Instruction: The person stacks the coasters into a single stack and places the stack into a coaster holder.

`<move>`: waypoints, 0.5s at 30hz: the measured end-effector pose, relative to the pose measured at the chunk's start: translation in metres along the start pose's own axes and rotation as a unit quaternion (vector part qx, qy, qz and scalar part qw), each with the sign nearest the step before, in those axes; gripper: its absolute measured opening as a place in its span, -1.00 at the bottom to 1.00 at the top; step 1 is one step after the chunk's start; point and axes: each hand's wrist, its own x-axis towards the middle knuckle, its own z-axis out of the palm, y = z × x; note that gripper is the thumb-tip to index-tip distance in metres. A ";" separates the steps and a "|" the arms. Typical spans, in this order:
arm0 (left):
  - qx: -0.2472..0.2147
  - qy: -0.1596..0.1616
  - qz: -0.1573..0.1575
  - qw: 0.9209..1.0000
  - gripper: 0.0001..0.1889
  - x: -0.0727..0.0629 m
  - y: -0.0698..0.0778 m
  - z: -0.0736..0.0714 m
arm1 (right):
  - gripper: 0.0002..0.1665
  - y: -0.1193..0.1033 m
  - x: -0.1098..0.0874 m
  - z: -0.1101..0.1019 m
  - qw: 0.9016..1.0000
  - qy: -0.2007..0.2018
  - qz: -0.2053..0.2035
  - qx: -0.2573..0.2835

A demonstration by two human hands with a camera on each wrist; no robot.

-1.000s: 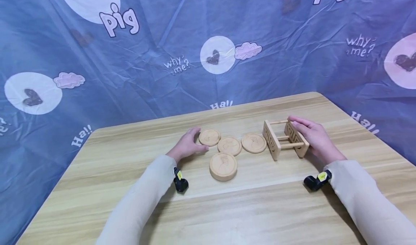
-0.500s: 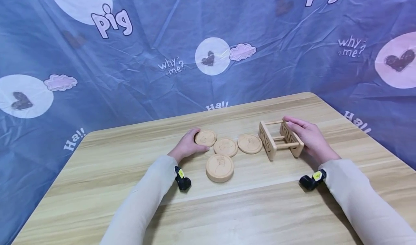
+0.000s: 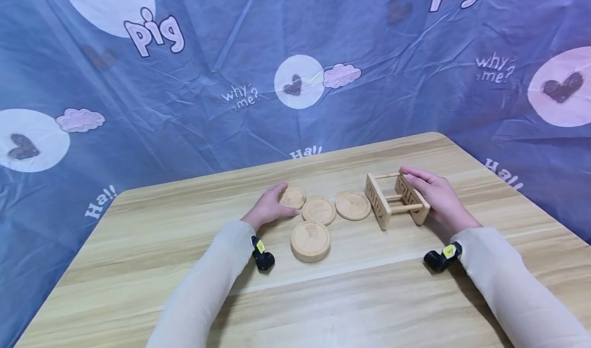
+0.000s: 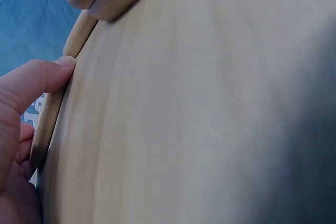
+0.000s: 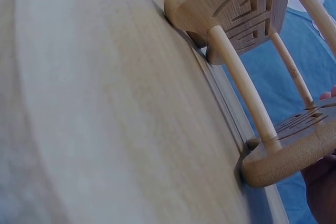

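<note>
Left hand (image 3: 271, 207) first, from my end of the feed: its fingers and thumb are curled about the leftmost disc (image 3: 293, 198), with the thumb at the near side of the rim and a finger round the far side. I read that wide grasp as suited to a flat wooden round lying low on the table (image 3: 369, 296), which offers little but its edge to hold. The left wrist view shows me the thumb tip on the rim and other fingers behind the disc

Right hand (image 3: 435, 194) is clamped on the outer panel of the wooden holder (image 3: 377, 200), well apart from the left. Gripping from outside, I judge, steadies the frame and leaves the gap between its two carved panels unblocked. Both panels stand on the tabletop, joined by rods, and the right wrist view lets me look in between them

Between the hands lie the other rounds. A middle disc (image 3: 319, 211) sits next to the gripped one, so close that I cannot tell whether they touch. A right-hand disc (image 3: 353, 206) lies flat just beside the holder's inner panel. Nearer the person is a thick stack (image 3: 310, 240); its layered edges show in the left wrist view, though I would not swear to the count. All the upper faces carry engraved drawings too fine for me to make out, and to my eye this close grouping keeps every round within easy reach of both hands
</note>
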 end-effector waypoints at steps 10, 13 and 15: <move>-0.022 0.002 0.002 1.000 -0.03 0.002 0.001 0.002 | -0.57 0.001 0.000 -0.002 0.999 -0.010 -0.009 0.034; -0.024 0.006 -0.003 1.000 -0.02 0.002 -0.001 0.002 | -0.54 0.001 0.000 -0.001 0.999 -0.011 -0.005 0.032; -0.026 0.009 -0.007 1.000 -0.02 0.001 -0.001 0.002 | -0.59 0.002 0.000 -0.001 0.999 -0.010 -0.005 0.036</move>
